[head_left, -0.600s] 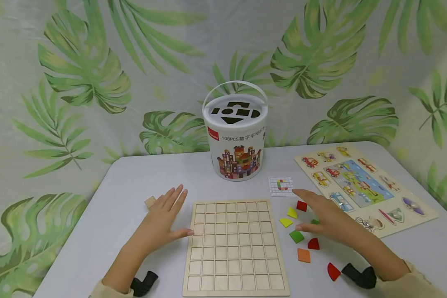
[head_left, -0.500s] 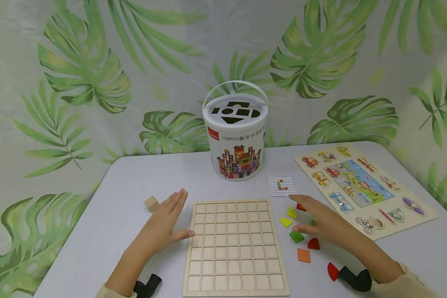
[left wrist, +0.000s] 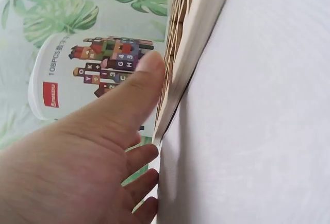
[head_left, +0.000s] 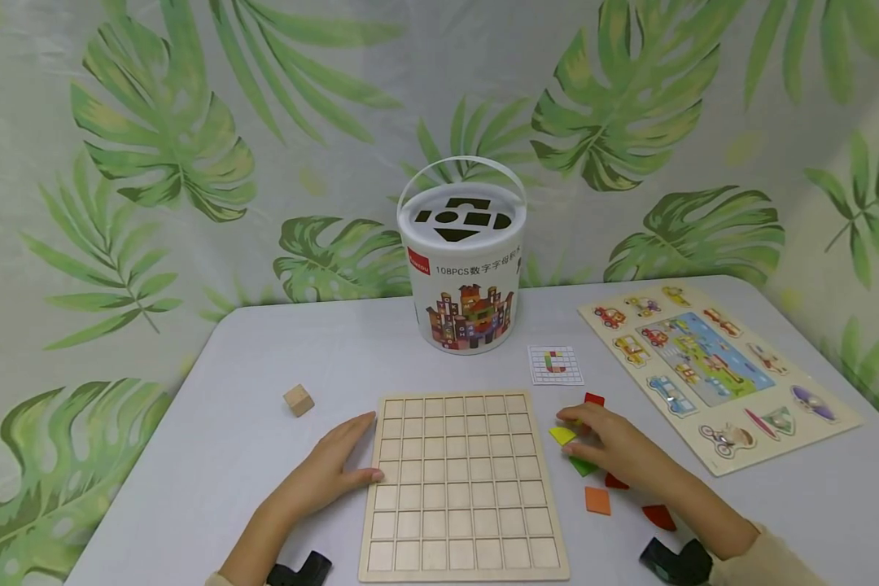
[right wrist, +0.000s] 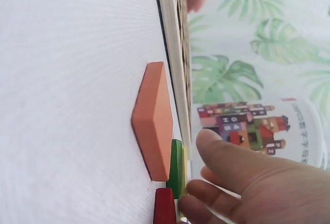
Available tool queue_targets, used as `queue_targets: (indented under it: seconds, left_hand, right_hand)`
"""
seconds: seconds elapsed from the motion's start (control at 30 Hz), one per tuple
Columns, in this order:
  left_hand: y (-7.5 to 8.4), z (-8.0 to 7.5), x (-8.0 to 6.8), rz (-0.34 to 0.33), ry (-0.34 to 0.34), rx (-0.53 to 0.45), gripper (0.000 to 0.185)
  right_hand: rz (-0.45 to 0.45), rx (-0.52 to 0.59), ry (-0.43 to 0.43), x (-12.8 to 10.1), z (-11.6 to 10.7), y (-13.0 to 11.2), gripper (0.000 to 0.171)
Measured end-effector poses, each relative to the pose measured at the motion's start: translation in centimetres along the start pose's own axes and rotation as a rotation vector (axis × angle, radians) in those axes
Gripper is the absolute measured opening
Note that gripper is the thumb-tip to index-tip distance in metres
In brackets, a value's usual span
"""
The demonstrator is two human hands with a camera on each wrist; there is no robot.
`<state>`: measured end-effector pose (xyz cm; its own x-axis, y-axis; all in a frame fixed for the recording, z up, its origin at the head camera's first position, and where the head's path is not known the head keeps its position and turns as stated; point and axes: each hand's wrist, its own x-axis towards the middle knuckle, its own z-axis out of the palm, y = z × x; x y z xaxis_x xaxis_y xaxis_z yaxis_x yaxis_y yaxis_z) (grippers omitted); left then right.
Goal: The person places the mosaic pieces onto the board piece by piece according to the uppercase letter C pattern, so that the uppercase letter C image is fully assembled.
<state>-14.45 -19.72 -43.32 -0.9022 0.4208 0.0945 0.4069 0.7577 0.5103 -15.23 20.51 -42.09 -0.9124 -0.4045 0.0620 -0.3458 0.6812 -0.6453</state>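
My left hand lies at the left edge of a wooden grid board, fingers relaxed. In the left wrist view its thumb rests at the board's rim, the fingertips by the table. My right hand hovers with loosely bent fingers over small coloured pieces right of the board. A yellow piece shows between its thumb and forefinger, not visibly gripped. Around it lie a green square, an orange square, a red square and a red quarter-round piece. Other pieces are hidden under the hand.
A wooden cube lies left of the board. Behind it stands a white lidded bucket, with a small pattern card at its right. A vehicle puzzle board takes up the right back of the table.
Both hands have come down and nearer to me. The left hand has settled at the board's edge, uncovering the wooden cube. The right hand has moved left over the yellow pieces.
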Motion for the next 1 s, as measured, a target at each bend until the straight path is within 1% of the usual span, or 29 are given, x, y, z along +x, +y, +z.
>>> queue_targets:
  seconds: [0.07, 0.27, 0.4, 0.57, 0.7, 0.8, 0.9, 1.0]
  left_hand:
    - [-0.2, 0.2, -0.1, -0.007, -0.005, -0.014, 0.076]
    - [-0.6, 0.6, -0.3, 0.021, 0.007, -0.053, 0.070]
    - [-0.8, 0.8, -0.3, 0.030, 0.015, -0.057, 0.069]
    - [-1.0, 1.0, -0.2, 0.042, 0.007, -0.081, 0.070]
    - [-0.9, 1.0, -0.1, 0.044, 0.004, -0.111, 0.071]
    - [-0.8, 0.9, -0.2, 0.037, 0.005, -0.119, 0.071]
    - [-0.8, 0.9, -0.2, 0.040, 0.005, -0.127, 0.071]
    - [-0.7, 0.9, -0.1, 0.044, 0.002, -0.135, 0.071]
  right_hand:
    - [0.004, -0.011, 0.018, 0.1, 0.2, 0.3, 0.039]
    - [-0.007, -0.082, 0.065, 0.4, 0.8, 0.7, 0.028]
    - [0.011, -0.107, 0.070, 0.7, 1.1, 0.5, 0.026]
    - [-0.001, -0.114, 0.072, 0.8, 0.9, -0.1, 0.024]
    - [-0.057, -0.072, 0.089, 1.0, 0.4, -1.3, 0.025]
    - [-0.123, -0.043, 0.106, 1.5, 0.1, -2.6, 0.027]
    - [-0.173, -0.026, 0.118, 2.3, 0.1, -4.0, 0.029]
    - [-0.226, 0.002, 0.112, 3.5, 0.5, -5.5, 0.028]
